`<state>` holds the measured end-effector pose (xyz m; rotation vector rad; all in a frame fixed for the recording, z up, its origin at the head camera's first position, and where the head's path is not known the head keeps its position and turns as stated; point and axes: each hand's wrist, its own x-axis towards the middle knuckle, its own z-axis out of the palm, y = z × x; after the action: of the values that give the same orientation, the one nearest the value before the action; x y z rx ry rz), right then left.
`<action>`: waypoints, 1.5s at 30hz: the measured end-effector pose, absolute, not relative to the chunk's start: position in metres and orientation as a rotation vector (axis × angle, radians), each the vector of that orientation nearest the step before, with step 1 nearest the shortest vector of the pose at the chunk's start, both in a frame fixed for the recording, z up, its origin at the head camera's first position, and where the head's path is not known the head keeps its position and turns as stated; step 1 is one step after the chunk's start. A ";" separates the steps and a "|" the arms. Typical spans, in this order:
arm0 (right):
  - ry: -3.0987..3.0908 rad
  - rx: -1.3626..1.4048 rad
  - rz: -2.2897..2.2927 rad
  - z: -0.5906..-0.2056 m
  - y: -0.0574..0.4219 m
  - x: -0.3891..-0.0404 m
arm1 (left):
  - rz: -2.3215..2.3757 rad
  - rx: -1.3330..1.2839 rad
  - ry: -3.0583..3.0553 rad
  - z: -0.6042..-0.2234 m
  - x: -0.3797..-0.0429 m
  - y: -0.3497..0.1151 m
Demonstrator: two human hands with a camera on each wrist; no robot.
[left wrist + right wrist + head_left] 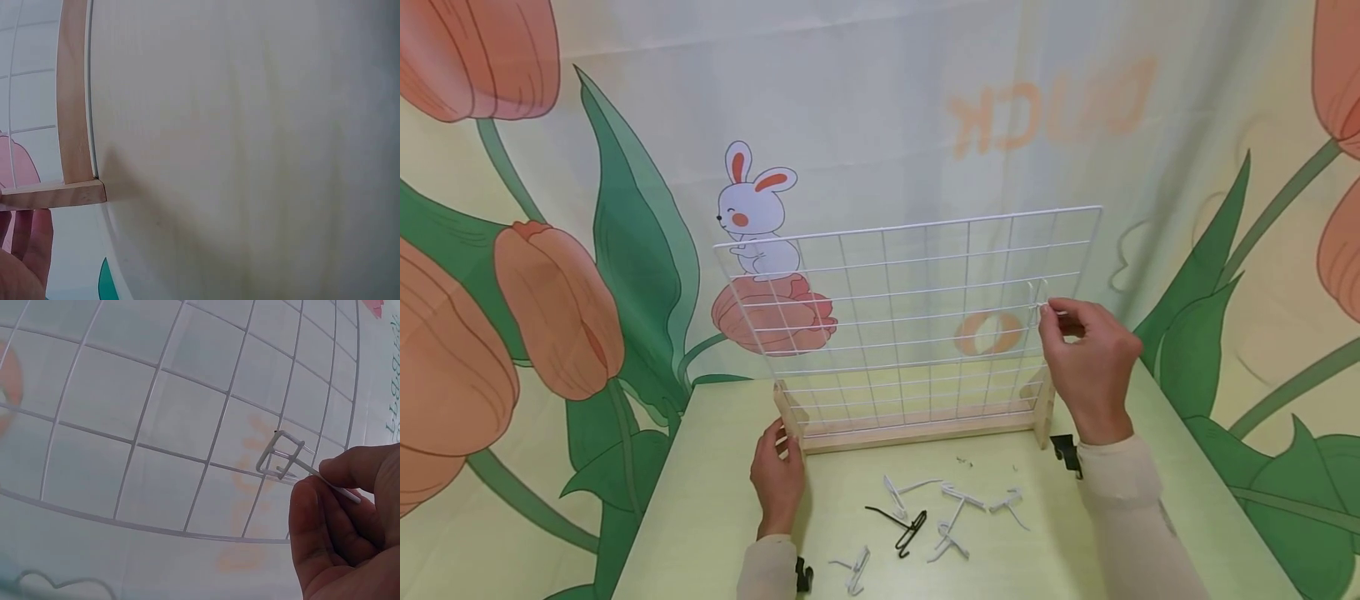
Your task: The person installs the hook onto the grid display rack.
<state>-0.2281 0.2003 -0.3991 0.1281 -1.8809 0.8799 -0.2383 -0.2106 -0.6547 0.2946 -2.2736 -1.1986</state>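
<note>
Currently early days, by the look of it: one white hook [290, 464] is up at the wire grid [889, 291], toward its right edge and a bit above mid-height, and that's the piece being worked on. Right hand [1093, 358] pinches the hook's prong between thumb and fingertips; the hook's rectangular back end sits right at the grid's wires, but whether it's actually latched over one can't be told from these views. Left hand [778, 479] is low at the grid's left end, fingers bent and touching the wooden stand [917, 433] that carries the grid; can't tell if they grip the wood or only rest against it, though steadying seems likely. No other hook shows on the grid, so nothing looks finished apart from the grid standing upright in its stand. Left over, judging by what lies around: six more on the table [1000, 575] in front of the grid, namely five loose white hooks [857, 571] and one black hook [912, 533], scattered, some close together, none in a hand. Some tiny bits lie just in front of the grid, too small to identify. Printed backdrop [880, 108] behind the grid, tulips and a rabbit.
</note>
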 end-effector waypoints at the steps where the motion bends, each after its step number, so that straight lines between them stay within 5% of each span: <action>1: -1.881 0.129 0.881 -0.398 0.199 -0.229 | -1.198 0.294 -2.273 -0.655 -0.238 -0.211; 45: -1.917 0.151 0.795 -0.414 0.184 -0.249 | -1.219 0.280 -2.276 -0.651 -0.237 -0.214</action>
<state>-0.2487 0.1843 -0.4139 0.1512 -1.9172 0.7954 -0.2373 -0.2137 -0.6509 0.2795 -2.2761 -1.2194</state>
